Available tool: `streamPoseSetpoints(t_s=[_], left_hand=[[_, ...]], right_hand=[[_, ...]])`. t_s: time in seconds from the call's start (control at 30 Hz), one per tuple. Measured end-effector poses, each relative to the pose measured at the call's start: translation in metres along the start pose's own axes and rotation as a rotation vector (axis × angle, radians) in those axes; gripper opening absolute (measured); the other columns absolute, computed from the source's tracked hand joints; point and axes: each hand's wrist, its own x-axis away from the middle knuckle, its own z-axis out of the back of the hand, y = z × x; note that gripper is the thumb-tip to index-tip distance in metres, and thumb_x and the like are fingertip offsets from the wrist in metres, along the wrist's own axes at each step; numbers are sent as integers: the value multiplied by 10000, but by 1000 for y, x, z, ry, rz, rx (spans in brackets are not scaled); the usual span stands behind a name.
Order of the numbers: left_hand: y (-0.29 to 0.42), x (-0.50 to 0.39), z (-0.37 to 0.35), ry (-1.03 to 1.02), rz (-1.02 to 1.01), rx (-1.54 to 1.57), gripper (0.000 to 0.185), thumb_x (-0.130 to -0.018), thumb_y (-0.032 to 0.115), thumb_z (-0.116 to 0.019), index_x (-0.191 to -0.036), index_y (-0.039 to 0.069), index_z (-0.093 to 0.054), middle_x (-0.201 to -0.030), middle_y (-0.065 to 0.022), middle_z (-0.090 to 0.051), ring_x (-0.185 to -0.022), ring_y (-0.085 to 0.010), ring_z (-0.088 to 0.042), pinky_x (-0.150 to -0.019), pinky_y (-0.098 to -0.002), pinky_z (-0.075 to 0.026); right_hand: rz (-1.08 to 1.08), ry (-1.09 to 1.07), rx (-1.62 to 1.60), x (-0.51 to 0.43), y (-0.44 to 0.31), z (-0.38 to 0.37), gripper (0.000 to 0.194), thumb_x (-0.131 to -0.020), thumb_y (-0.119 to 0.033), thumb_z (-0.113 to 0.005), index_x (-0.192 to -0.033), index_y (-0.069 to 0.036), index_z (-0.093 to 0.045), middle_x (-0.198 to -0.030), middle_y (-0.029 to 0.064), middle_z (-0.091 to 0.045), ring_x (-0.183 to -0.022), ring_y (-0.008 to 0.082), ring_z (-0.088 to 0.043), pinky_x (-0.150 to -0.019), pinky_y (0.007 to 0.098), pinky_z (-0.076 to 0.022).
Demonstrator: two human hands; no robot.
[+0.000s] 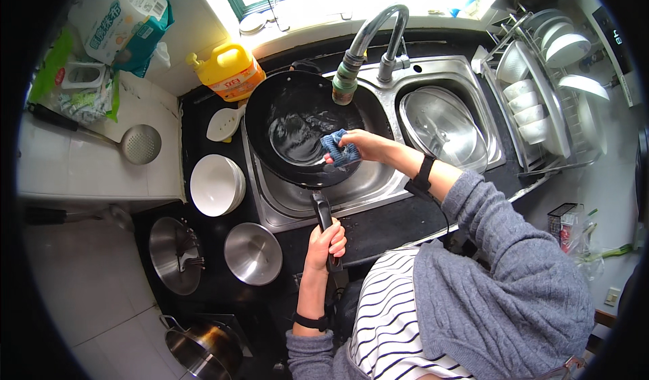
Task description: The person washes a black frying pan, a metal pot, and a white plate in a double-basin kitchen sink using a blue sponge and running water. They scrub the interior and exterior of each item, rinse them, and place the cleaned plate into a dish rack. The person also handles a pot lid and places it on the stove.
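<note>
A black wok [268, 101] with some water inside rests over the left basin of a stainless steel double sink [375, 187]. Its black handle points toward me, and my left hand [326, 245] is closed around it. My right hand [362, 146] grips a blue cloth [332, 141] over the right side of the wok, its fingertips partly hidden by the cloth. Above the wok's right rim hangs the end of the curved faucet [350, 70]. Whether water runs from it, I cannot tell.
Left of the sink are stacked white bowls [215, 185], a metal bowl [253, 253], a white spoon rest [223, 125] and a yellow detergent jug [230, 73]. Glass lids [441, 121] fill the right basin. A dish rack [545, 101] stands at the right. A metal pot [197, 349] sits lower left.
</note>
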Motion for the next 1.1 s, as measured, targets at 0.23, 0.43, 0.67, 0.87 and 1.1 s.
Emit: streamPoseSetpoints(t_s=[0.23, 0.43, 0.67, 0.87, 1.1], left_hand=[[-9, 0, -7, 365, -169, -455, 159, -858, 80, -528, -789, 76, -384, -528, 5, -384, -372, -75, -370, -339, -231, -316], [-23, -4, 10, 602, -196, -773, 122, -839, 70, -548, -848, 34, -432, -564, -38, -467, -405, -108, -451, -377, -269, -373], [-35, -12, 22, 689, -315, -1011, 176, -807, 92, -579, -889, -20, -472, -645, -91, -537, -563, -166, -533, -536, -303, -436], [-27, -5, 5, 418, -162, -594, 130, -863, 90, -516, -796, 65, -408, -579, -15, -431, -431, -93, -421, -387, -250, -352], [-37, -13, 12, 12, -32, -18, 149, -939, 165, -431, -799, 133, -392, -548, 49, -303, -398, -34, -295, -358, -192, -260]], right_hand=[[252, 267, 120, 6, 35, 9, 314, -750, 23, -470, -1045, -48, -552, -791, 41, -555, -665, 106, -528, -628, 236, -458], [124, 628, 248, 9, 47, 28, 408, -796, -458, -627, -693, -69, -566, -574, 0, -486, -462, 91, -428, -439, 246, -335], [335, 791, 375, -1, 60, 51, 451, -842, -451, -568, -608, -69, -519, -486, 1, -438, -386, 99, -388, -386, 259, -304], [341, 611, 447, -13, 30, 6, 476, -853, -481, -526, -742, -23, -596, -608, 60, -536, -541, 140, -506, -519, 291, -400], [427, 527, 1456, 35, -32, 10, 294, -792, -276, -542, -976, -75, -651, -904, 143, -649, -887, 306, -619, -797, 404, -486]])
